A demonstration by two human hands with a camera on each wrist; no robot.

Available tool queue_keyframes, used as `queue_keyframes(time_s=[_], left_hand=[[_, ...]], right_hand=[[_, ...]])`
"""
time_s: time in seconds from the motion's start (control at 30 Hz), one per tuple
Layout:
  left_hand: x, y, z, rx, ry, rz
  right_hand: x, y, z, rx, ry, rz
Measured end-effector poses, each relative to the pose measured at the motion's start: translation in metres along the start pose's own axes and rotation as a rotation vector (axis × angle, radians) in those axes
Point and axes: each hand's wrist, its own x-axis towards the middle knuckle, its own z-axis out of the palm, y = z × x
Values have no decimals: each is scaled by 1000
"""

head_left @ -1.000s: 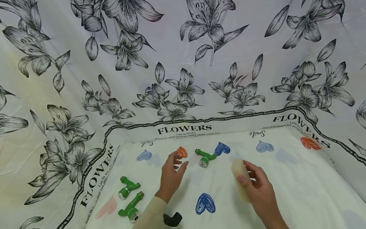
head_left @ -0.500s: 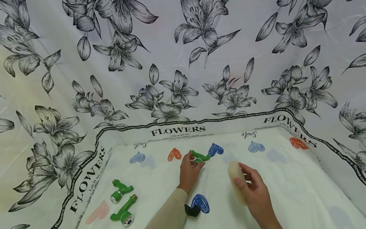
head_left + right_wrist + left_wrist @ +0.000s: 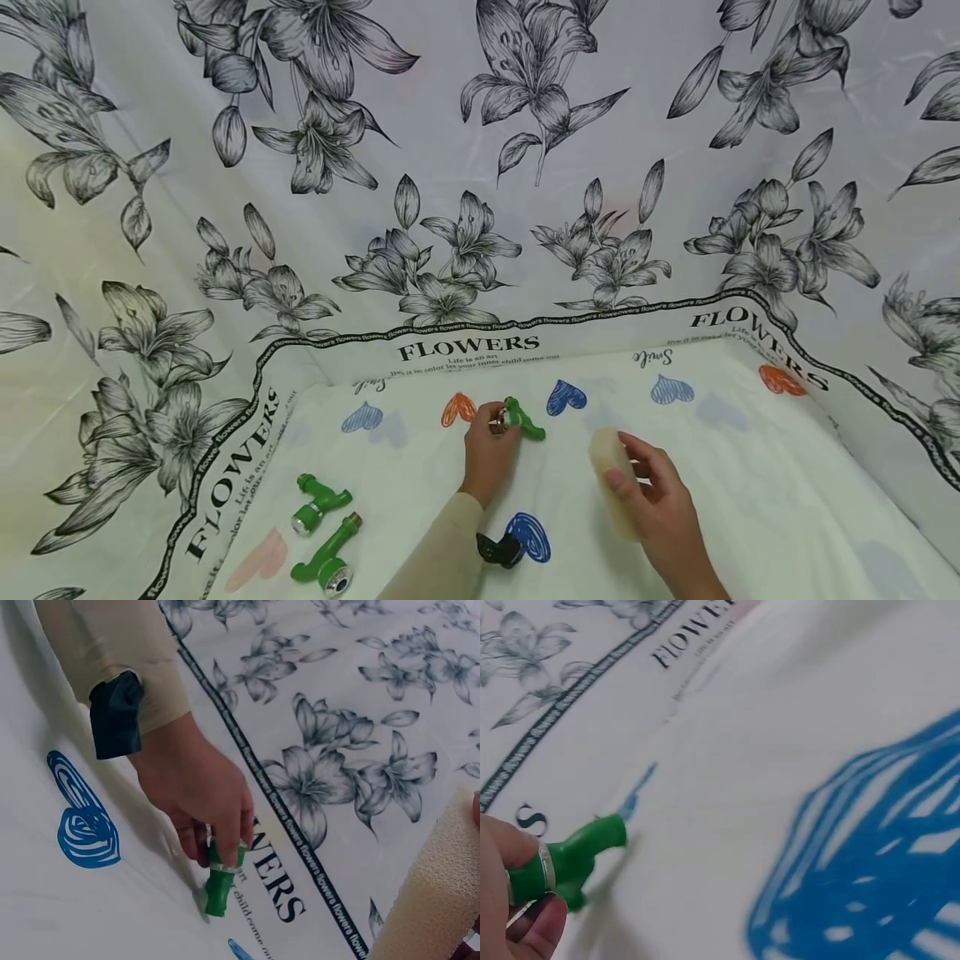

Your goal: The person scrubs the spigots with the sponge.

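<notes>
My left hand (image 3: 491,450) pinches a green tap (image 3: 529,422) by its body, near the silver ring, over the back middle of the cloth. In the left wrist view the thumb and a finger sit on either side of the tap (image 3: 574,859), its spout pointing away from the hand. My right hand (image 3: 663,508) holds a pale cream sponge (image 3: 613,483) upright between thumb and fingers, to the right of the tap. At the edge of the right wrist view the sponge (image 3: 431,885) shows its porous surface.
Two more green taps, one farther back (image 3: 318,504) and one nearer (image 3: 330,557), lie at the left on the white heart-printed cloth (image 3: 420,483). A flower-printed sheet (image 3: 450,167) rises behind and at both sides. A black object (image 3: 500,550) sits at the left wrist.
My left hand has reached right to the tap, taken hold of it and turned it, so its silver end now faces left. The right hand keeps holding the sponge, almost in place.
</notes>
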Motion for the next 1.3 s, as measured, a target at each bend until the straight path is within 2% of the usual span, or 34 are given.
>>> queue_keyframes(time_s=[0.17,0.3,0.4,0.5,0.73,0.93,1.3], left_hand=[[1,20,-30,-126,-38,-32],[-5,46,-53,-334,-80,-42],[-12,68,-62,-465,-112,-35],[-21,87,-66,-522,-134,-25],[-41,113,-70,-560,-147,-27],[-47,118,-73,-525,-154,-24],[-54,123,-77,-554,-248,-4]], right_hand=[[5,0,14,12,-38,-5],[7,-5,29,17,-79,-24],[9,-13,40,-2,-103,-55],[9,-22,51,-6,-124,-99],[5,-35,71,11,-162,-143],[6,-32,73,-41,-138,-110],[22,-18,62,-147,-80,-64]])
